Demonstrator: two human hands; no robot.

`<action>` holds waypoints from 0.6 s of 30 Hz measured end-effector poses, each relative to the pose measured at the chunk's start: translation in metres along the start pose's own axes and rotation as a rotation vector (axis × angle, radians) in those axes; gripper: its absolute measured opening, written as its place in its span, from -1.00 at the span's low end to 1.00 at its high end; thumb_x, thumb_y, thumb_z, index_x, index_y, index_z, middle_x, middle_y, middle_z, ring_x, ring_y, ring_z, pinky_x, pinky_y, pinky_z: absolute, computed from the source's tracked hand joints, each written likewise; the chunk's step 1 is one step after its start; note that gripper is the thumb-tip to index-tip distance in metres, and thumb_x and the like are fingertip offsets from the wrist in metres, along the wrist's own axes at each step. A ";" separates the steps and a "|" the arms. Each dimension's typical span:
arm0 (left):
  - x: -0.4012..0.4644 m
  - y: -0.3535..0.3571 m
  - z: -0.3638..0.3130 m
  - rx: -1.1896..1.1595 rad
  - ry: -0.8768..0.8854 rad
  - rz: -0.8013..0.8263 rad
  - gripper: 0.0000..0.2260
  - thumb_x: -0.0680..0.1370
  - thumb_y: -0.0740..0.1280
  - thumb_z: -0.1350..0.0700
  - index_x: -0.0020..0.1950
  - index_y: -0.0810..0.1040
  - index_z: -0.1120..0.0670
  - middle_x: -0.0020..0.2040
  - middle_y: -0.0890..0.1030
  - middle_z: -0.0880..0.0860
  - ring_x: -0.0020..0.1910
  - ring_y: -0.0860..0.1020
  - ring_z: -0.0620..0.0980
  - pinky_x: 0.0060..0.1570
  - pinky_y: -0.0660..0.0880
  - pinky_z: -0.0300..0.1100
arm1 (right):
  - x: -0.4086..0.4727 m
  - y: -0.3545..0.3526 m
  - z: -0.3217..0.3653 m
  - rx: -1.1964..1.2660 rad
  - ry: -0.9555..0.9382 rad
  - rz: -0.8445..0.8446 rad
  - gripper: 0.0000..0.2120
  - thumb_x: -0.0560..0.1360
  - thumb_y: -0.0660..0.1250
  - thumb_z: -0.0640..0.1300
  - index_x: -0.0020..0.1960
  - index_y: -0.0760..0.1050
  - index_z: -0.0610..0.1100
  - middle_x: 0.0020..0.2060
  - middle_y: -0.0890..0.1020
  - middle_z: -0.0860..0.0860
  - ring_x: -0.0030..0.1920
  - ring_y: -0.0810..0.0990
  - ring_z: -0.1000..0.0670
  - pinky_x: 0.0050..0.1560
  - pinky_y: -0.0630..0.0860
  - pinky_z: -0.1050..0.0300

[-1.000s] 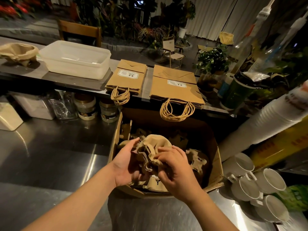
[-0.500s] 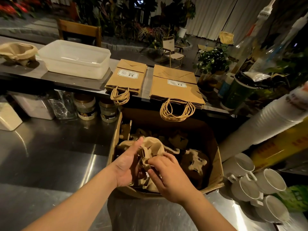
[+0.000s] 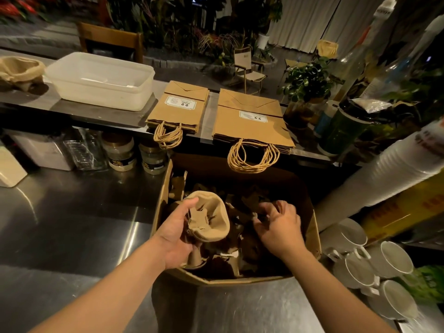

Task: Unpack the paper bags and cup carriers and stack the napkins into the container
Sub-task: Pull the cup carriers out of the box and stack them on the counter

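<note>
Reaching into a cardboard box (image 3: 160, 207) on a steel desk (image 3: 72, 212), a person works among brown cup carriers. The left hand (image 3: 176, 233) grips one folded cup carrier (image 3: 209, 218) at the box's left side, thumb over its upper rim and fingers (image 3: 189, 257) curled beneath it, so the piece stands lifted above the heap. The right hand (image 3: 280, 227) hovers just beside it, well inside the right wall, its fingers (image 3: 264, 209) bent and spread over the dark pile of carriers (image 3: 240, 251); whether they touch the pile cannot be told. On the raised shelf (image 3: 211, 109) behind the box lie two flat stacks of paper bags (image 3: 179, 106) (image 3: 252, 118), their cord handles hanging over the front edge, the larger loop dangling above the box's rear wall. Left of them stands a clear plastic container (image 3: 101, 80), and another cup carrier (image 3: 20, 70) lies farther left. Bare steel stretches wide to the box's left, while white mugs (image 3: 370, 263) and a leaning stack of cups (image 3: 384, 174) crowd its right side.
</note>
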State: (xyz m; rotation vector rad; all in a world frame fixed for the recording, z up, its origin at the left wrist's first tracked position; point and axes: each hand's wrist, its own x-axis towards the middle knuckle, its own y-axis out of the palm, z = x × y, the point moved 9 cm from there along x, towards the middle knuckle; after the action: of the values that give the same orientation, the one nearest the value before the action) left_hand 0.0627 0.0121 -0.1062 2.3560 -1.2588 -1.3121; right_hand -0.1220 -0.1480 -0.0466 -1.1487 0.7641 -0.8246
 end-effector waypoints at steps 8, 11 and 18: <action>-0.002 0.001 0.001 -0.101 -0.046 0.029 -0.43 0.41 0.48 -0.21 0.35 0.61 0.02 0.19 0.70 0.23 0.27 0.58 0.31 0.22 0.49 0.19 | 0.036 0.041 -0.042 -0.249 0.069 0.270 -0.30 0.57 0.25 0.23 0.63 0.09 0.11 0.55 0.24 -0.14 0.56 0.17 -0.23 0.54 0.13 -0.21; -0.002 0.002 0.001 -0.064 -0.049 0.051 -0.40 0.40 0.47 -0.22 0.37 0.59 0.02 0.21 0.69 0.22 0.29 0.57 0.31 0.25 0.49 0.19 | 0.041 0.047 -0.037 -0.287 0.042 0.314 -0.32 0.59 0.22 0.24 0.63 0.08 0.14 0.55 0.27 -0.12 0.55 0.18 -0.23 0.51 0.17 -0.25; -0.003 0.005 0.001 -0.040 -0.057 0.063 -0.41 0.39 0.45 -0.23 0.36 0.60 0.01 0.21 0.69 0.20 0.29 0.58 0.28 0.22 0.50 0.15 | 0.044 0.054 -0.017 -0.293 0.002 0.287 -0.40 0.60 0.24 0.19 0.58 0.12 0.19 0.47 0.37 -0.12 0.50 0.30 -0.21 0.49 0.21 -0.28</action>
State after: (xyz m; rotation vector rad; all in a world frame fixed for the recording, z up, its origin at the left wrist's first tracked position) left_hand 0.0584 0.0119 -0.1021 2.2481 -1.2993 -1.3813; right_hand -0.1062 -0.1827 -0.1066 -1.2590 1.0485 -0.4833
